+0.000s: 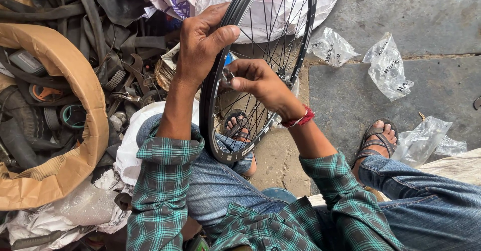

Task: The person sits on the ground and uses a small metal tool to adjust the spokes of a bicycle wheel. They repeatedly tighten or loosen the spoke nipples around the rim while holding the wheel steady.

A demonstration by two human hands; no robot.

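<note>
A person's left hand (200, 43) gripped a black bicycle wheel rim (210, 105), many spokes (273, 35) already laced, while right hand (255, 78) fingers pinched a small metal spoke tool (226, 75), truing seemingly unfinished.

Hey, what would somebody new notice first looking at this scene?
A black spoked bicycle wheel stands at centre, its rim gripped by the left hand while the right hand works a small tool inside the rim. On the left, a torn cardboard box overflows with rubber tubes.
</note>
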